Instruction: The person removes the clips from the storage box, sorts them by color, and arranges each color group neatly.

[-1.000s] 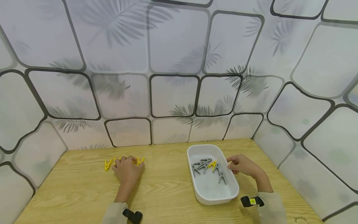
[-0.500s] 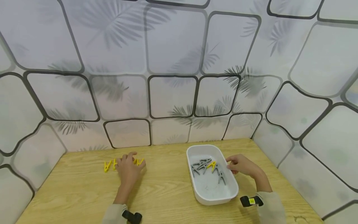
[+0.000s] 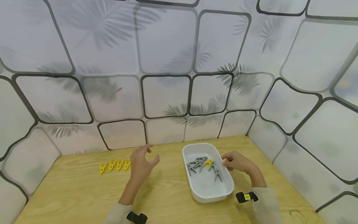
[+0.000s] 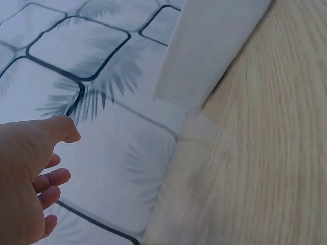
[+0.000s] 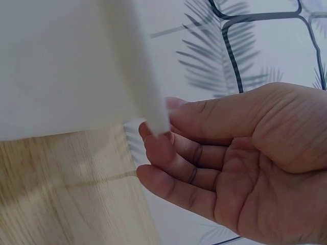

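tbh no readable txt in any of the pics rn, head or wrist views. Closest thing is a small yellow label (image 3: 247, 197) on the black wrist cam (image 3: 240, 198) by the cuff of the right sleeve (image 3: 265, 203), but any print on it is way too small + blurry to make out.

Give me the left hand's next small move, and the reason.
I'd probably move the left hand over to the white tray and pinch the yellow clothespin there. That hand holds nothing, four yellow clothespins stand in a row outside the tray, this one lies among gray clothespins, and the right hand grips the tray's side.
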Tool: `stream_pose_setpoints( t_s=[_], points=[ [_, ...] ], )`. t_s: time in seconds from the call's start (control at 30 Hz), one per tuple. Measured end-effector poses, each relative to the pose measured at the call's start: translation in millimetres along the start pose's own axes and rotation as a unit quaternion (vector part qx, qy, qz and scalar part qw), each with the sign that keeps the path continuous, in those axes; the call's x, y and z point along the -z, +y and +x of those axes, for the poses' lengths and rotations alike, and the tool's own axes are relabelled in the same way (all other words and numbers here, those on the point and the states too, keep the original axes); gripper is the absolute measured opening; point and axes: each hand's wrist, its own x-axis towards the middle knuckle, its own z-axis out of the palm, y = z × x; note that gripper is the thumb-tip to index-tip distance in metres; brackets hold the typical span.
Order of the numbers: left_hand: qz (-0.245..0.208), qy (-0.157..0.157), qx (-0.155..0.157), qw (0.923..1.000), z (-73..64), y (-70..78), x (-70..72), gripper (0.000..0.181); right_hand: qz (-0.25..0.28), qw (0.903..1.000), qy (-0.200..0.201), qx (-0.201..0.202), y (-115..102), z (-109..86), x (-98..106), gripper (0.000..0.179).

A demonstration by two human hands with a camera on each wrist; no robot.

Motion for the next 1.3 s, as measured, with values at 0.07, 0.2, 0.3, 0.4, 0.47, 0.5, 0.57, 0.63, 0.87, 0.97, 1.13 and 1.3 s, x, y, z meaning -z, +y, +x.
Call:
stream_pose_setpoints(
  t_s=[0.07,0.2,0.3,0.4,0.47,0.5,0.57,0.63,0.87,0.97,1.13,1.3],
  points=[
    [0.003,-0.01,-0.029,0.9995,2.4,10.3,-6.5,0.043,0.001,1.0,0.0,-0.004,-1,0.6,0,0.035],
    [0.01,-0.024,-0.089,0.9957,11.0,29.6,-18.4,0.043,0.006,0.9999,0.004,-0.014,-4,-0.6,0,0.034],
    [0.011,-0.045,-0.12,0.9917,20.6,44.9,-25.4,0.043,0.006,0.9998,0.006,-0.017,-5,-2.0,0,0.034],
    [0.005,-0.081,-0.143,0.9863,29.9,60.5,-34.2,0.04,0.004,0.9997,0.009,-0.02,-3,-3.5,-1,0.034],
    [-0.007,-0.109,-0.158,0.9813,36.7,70.2,-41.0,0.037,0.0,0.9998,0.01,-0.019,-2,-3.5,-1,0.034],
    [-0.011,-0.122,-0.167,0.9784,40.4,75.1,-44.4,0.035,-0.001,0.9998,0.011,-0.018,-2,-3.2,-1,0.034],
    [-0.019,-0.149,-0.182,0.9719,47.8,85.2,-50.8,0.031,-0.004,0.9998,0.011,-0.016,-1,-2.4,0,0.034],
    [-0.018,-0.172,-0.195,0.9655,54.6,94.6,-58.0,0.028,-0.007,0.9999,0.009,-0.01,-1,-1.7,0,0.034],
    [0.006,-0.268,-0.176,0.9474,67.6,119.4,-86.3,0.026,-0.004,0.9999,0.012,-0.01,-2,0.8,0,0.033],
    [0.031,-0.291,-0.159,0.9429,67.8,123.7,-102.9,0.027,-0.001,0.9999,0.014,-0.009,-3,1.7,1,0.032],
    [0.054,-0.332,-0.122,0.9339,61.1,127.2,-126.3,0.027,0.007,0.9998,0.014,-0.007,-2,2.4,2,0.031],
    [0.07,-0.355,-0.095,0.9273,51.9,126.5,-143.4,0.026,0.014,0.9998,0.014,-0.006,0,1.8,1,0.031]
  ],
)
